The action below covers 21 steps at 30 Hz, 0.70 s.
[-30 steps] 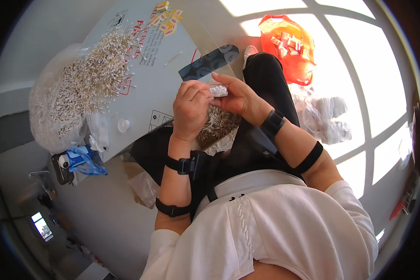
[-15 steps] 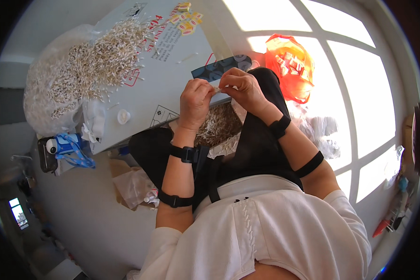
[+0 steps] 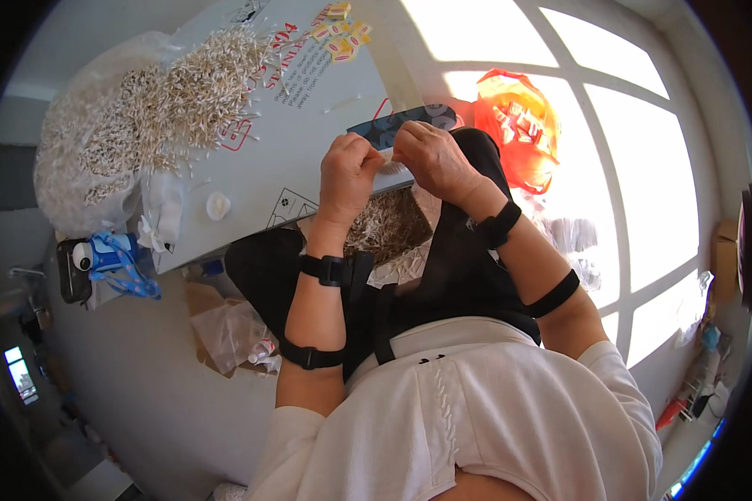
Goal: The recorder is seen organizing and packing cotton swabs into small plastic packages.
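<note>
- While the left hand [image 3: 345, 171] pinched one end of a small, whitish translucent packet [image 3: 391, 168], the right hand [image 3: 436, 160] — turned over from palm-up — clamped the other.
- Both hands now worked it, beside the grey printed table's [image 3: 305, 159] near edge.

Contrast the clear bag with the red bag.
The clear bag is colourless, the red bag orange-red. The clear bag holds loose cotton swabs, the red bag small packs. Swabs spill from the clear bag; the red bag's packs sit inside. Both are open, with contents showing.
</note>
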Each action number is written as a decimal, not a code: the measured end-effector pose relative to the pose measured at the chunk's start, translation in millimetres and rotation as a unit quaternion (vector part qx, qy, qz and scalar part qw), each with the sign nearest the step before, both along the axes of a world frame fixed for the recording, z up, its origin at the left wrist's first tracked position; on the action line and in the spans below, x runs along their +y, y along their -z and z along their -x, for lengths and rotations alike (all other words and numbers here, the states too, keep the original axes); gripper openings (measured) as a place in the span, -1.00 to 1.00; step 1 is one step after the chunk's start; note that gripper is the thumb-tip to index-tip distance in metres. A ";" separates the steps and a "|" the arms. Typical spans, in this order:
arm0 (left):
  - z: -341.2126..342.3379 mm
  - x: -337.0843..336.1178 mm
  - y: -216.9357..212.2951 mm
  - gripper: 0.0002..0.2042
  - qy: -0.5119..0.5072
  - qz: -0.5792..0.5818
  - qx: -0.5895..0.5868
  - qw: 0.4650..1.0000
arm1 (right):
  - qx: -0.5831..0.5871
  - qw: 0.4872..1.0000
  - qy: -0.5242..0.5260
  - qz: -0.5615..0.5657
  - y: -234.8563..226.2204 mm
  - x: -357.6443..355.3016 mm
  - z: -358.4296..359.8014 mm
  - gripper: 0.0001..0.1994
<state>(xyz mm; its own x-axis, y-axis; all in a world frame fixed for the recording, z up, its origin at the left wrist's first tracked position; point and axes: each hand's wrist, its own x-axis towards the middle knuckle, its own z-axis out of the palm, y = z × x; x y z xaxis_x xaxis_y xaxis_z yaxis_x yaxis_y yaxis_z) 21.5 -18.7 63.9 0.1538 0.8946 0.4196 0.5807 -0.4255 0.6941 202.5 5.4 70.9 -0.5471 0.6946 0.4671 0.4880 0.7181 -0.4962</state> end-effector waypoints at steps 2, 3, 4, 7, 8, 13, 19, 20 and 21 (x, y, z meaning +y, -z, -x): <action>-4.1 -0.6 -2.8 -0.83 0.004 -0.023 0.030 0.999 | -0.020 1.000 -0.008 0.000 6.1 0.5 -2.6 -0.87; -4.0 -0.7 -3.3 -0.82 0.006 -0.045 0.062 0.997 | -0.037 0.999 -0.018 0.000 6.1 1.5 -2.1 -0.86; -3.3 0.1 -4.0 -0.82 0.005 -0.046 0.062 0.997 | -0.037 0.999 -0.019 -0.001 5.9 3.7 -1.7 -0.86; -0.6 2.5 -6.2 -0.81 0.011 -0.052 0.087 0.995 | -0.059 0.998 -0.029 -0.005 1.4 7.9 0.7 -0.86; 0.5 1.7 -6.9 -0.81 0.010 -0.057 0.075 0.996 | -0.036 0.999 -0.027 -0.006 -0.5 7.1 1.6 -0.86; 2.1 8.3 -9.0 -0.80 0.038 -0.070 0.099 0.992 | -0.053 0.998 -0.034 -0.017 5.6 16.0 4.1 -0.84; 6.8 1.1 -3.4 -0.85 0.026 -0.011 0.076 0.997 | -0.027 0.999 -0.018 0.014 9.1 3.4 4.6 -0.85; 8.9 2.3 -2.1 -0.85 0.025 -0.013 0.077 0.997 | -0.024 1.000 -0.011 0.009 8.5 6.3 6.0 -0.85; 8.3 2.3 -2.6 -0.86 0.022 -0.020 0.071 0.997 | -0.025 1.000 -0.010 0.008 10.1 6.9 5.2 -0.85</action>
